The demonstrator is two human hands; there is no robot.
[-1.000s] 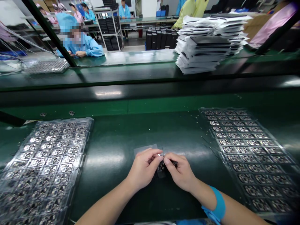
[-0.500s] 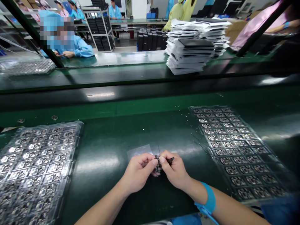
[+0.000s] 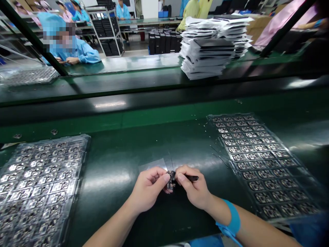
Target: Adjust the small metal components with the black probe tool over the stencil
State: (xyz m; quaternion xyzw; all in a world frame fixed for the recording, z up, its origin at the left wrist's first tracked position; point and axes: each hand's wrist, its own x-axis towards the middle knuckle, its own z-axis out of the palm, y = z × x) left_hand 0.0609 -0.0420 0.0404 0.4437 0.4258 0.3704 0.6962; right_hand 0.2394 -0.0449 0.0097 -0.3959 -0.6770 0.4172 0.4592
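Note:
A small circuit board point(image 3: 170, 179) is pinched between the thumb and fingers of my left hand point(image 3: 150, 187). A thin dark wire sticks up from its upper edge. My right hand point(image 3: 191, 185), with a blue band on the wrist, is closed on a dark slim tool point(image 3: 192, 178) whose rear end shows past the thumb. The tool's tip is hidden at the fingertips, close against the board's right side. Just behind my left fingers a clear plastic sheet point(image 3: 153, 165) lies on the green bench.
Clear trays of circuit boards lie at left point(image 3: 46, 175) and right point(image 3: 257, 147). Loose wires point(image 3: 219, 155) and white bits lie near the right tray. Beyond a raised rail stands a stack of white-wrapped items point(image 3: 208, 51). A co-worker in blue point(image 3: 84, 51) sits opposite.
My right hand has drawn slightly away from the board and turned, so more of the dark tool shows. The board is less covered. The view has shifted a little.

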